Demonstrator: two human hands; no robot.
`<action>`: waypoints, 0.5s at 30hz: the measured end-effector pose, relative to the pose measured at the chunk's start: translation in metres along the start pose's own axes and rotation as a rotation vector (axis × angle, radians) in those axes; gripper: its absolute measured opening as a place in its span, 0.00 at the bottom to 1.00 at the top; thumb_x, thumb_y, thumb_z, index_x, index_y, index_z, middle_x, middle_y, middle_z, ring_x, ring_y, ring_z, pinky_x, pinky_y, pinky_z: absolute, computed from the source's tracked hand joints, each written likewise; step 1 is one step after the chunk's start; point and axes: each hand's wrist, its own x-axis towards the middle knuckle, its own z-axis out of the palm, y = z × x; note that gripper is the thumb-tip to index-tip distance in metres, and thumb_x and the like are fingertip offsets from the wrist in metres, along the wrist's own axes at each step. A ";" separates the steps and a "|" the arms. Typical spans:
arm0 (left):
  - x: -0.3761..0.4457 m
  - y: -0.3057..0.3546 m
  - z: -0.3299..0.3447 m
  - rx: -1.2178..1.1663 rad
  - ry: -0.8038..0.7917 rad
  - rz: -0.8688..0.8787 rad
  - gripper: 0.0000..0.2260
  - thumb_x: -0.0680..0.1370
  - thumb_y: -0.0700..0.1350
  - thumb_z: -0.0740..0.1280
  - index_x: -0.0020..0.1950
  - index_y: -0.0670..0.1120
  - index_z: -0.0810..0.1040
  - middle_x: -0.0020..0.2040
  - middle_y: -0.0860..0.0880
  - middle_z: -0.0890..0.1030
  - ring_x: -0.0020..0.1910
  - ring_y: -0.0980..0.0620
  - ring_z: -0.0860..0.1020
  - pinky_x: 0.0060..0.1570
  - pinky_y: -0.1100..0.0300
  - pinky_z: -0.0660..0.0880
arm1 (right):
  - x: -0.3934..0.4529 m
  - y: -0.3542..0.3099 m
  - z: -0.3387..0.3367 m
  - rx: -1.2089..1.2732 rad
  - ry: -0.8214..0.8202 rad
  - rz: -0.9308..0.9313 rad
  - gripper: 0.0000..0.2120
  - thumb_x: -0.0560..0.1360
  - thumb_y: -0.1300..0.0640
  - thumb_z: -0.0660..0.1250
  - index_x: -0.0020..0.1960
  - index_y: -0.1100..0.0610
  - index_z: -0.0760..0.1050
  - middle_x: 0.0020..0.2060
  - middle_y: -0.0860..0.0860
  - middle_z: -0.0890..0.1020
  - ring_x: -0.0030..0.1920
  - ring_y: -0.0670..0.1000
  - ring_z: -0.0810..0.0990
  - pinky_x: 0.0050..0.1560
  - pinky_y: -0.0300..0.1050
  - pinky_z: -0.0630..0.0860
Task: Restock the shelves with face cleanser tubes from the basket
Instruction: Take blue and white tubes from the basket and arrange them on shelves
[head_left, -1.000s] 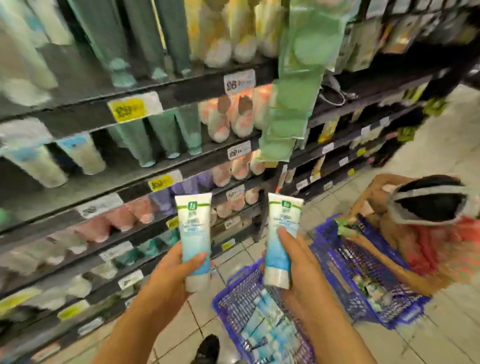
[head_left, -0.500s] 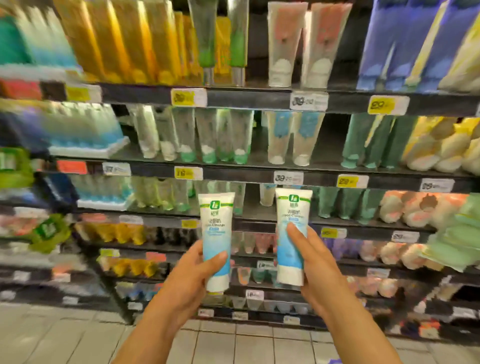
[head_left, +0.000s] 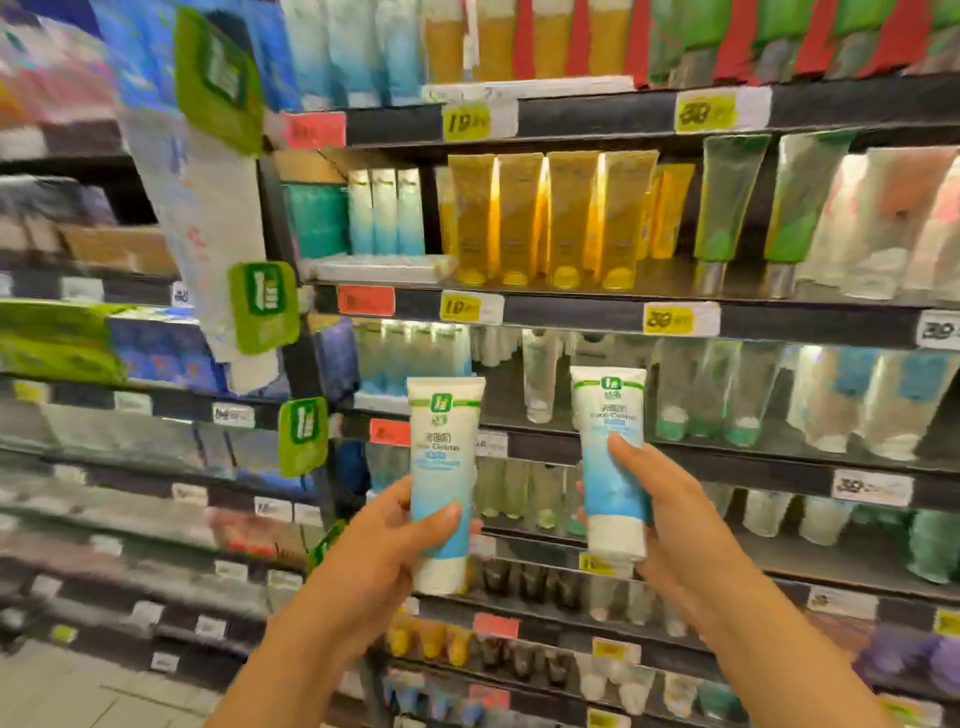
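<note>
A shop aisle of dark shelves (head_left: 613, 312) fills the background, stocked with rows of tubes and yellow and red price tags. In front of them the left hand (head_left: 384, 551) grasps a white-and-blue face cleanser tube (head_left: 442, 483) upright, cap down, thumb across its front. The right hand (head_left: 670, 514) grasps a second face cleanser tube (head_left: 612, 462) the same way, just right of the first, with its fingers (head_left: 626, 452) laid on the front. The two tubes stand apart.

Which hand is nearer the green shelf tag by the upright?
Left. The left hand is just right of and below the green tag; the right hand is farther right.
</note>
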 end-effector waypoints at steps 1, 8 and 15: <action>0.005 0.007 -0.009 0.012 -0.012 0.007 0.19 0.64 0.42 0.69 0.54 0.41 0.77 0.40 0.46 0.84 0.37 0.53 0.82 0.34 0.62 0.78 | 0.008 0.000 0.011 -0.007 -0.021 0.001 0.13 0.70 0.54 0.64 0.53 0.57 0.74 0.33 0.53 0.79 0.28 0.46 0.79 0.27 0.40 0.77; 0.061 0.042 -0.049 -0.030 -0.019 0.097 0.21 0.65 0.41 0.69 0.58 0.42 0.74 0.45 0.42 0.84 0.42 0.49 0.83 0.35 0.56 0.80 | 0.079 -0.009 0.065 -0.079 -0.154 -0.014 0.15 0.65 0.51 0.65 0.49 0.56 0.76 0.31 0.50 0.82 0.30 0.46 0.80 0.29 0.39 0.78; 0.140 0.081 -0.075 -0.065 0.096 0.195 0.18 0.65 0.42 0.68 0.55 0.44 0.76 0.42 0.43 0.84 0.37 0.51 0.83 0.31 0.60 0.79 | 0.176 -0.034 0.101 -0.042 -0.250 0.016 0.14 0.68 0.54 0.66 0.51 0.57 0.75 0.31 0.53 0.79 0.30 0.50 0.78 0.30 0.42 0.78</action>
